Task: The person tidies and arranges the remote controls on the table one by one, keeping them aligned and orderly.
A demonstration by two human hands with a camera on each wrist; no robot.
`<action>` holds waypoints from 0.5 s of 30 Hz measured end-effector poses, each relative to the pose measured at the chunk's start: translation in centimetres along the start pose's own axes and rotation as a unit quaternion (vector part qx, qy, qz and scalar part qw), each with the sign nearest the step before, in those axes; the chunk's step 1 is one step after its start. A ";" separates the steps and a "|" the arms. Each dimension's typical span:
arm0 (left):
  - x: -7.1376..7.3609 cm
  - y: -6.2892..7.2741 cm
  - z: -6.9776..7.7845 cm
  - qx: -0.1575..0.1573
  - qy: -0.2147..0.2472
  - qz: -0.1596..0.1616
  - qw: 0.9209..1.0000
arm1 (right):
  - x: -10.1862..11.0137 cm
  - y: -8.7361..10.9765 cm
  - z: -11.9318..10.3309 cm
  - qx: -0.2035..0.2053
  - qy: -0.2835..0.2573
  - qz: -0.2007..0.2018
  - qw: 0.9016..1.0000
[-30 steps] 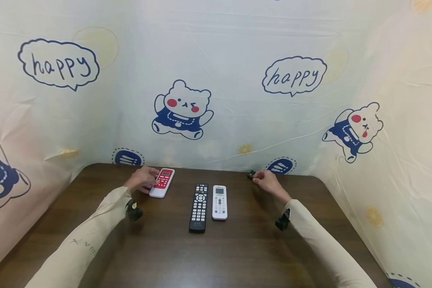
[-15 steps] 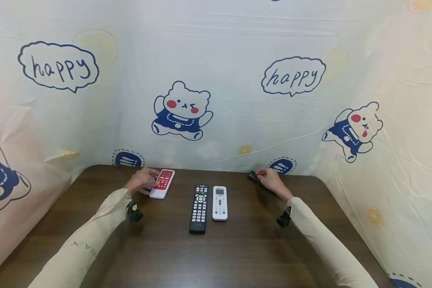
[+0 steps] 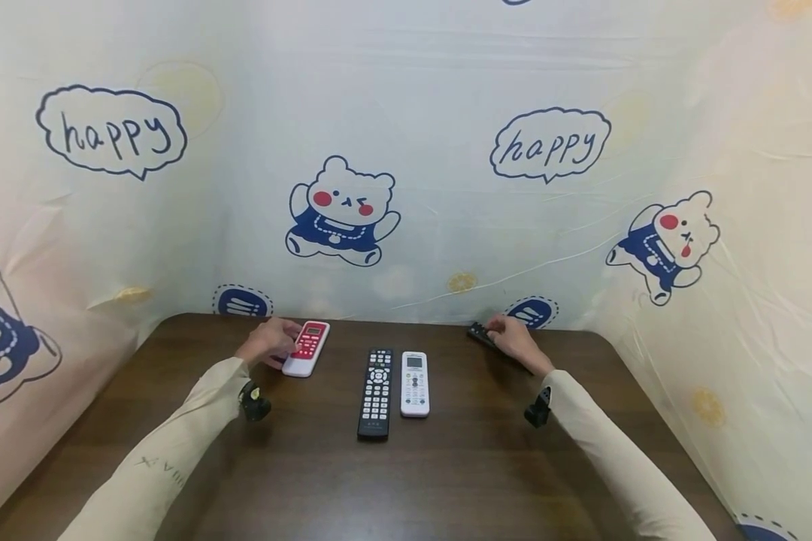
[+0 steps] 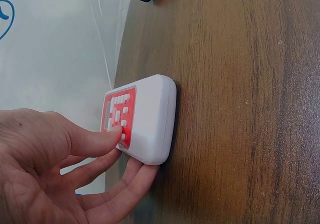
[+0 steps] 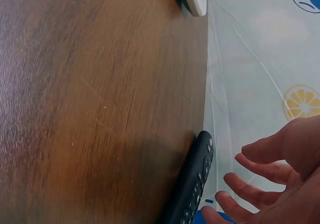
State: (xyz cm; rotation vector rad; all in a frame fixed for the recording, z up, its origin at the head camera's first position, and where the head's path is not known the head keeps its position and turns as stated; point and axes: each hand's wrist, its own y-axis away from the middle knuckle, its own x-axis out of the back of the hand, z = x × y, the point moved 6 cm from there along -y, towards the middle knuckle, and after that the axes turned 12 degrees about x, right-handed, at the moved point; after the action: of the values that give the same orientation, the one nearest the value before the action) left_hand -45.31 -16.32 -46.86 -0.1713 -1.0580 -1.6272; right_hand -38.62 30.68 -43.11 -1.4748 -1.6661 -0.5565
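Observation:
My left hand [image 3: 269,342] grips a red-and-white remote control [image 3: 307,349] at the back left of the table. In the left wrist view the thumb presses on its red button face, and the other fingers lie along its edge, with white casing [image 4: 152,119] turned to the camera. My right hand [image 3: 514,342] is beside a small black remote control [image 3: 479,332] at the back right, covering part of it in the head view. The right wrist view shows this hand's fingers [image 5: 250,190] spread and apart from the black remote's button side [image 5: 200,179].
A long black remote control [image 3: 375,394] and a white remote control [image 3: 415,385] lie side by side in the middle of the brown table [image 3: 298,481]. A curtain printed with bears [image 3: 341,210] hangs right behind the table's back edge and along both sides.
My right hand has let go of the small black remote and drawn slightly right, uncovering more of it. The left hand keeps its grip on the red-and-white remote, which stays in place.

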 end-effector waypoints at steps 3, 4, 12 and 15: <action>0.0 0.0 -0.1 -0.002 0.000 0.003 1.000 | 0.1 0.0 0.0 0.000 -0.001 -0.002 1.000; 0.0 0.0 -0.1 -0.003 0.000 0.004 1.000 | 0.1 0.0 0.0 0.000 -0.002 -0.002 1.000; 0.0 0.0 -0.2 0.001 -0.007 0.010 1.000 | 0.3 0.0 0.4 -0.002 -0.004 0.000 1.000; 0.0 0.1 -0.2 0.002 -0.009 0.012 1.000 | 0.3 0.0 0.5 -0.003 -0.004 -0.001 1.000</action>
State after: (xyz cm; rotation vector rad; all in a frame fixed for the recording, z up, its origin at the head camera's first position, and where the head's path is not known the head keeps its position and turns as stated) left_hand -45.19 -16.41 -46.94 -0.1953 -1.0695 -1.6054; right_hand -38.72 31.26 -43.13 -1.4822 -1.6736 -0.5573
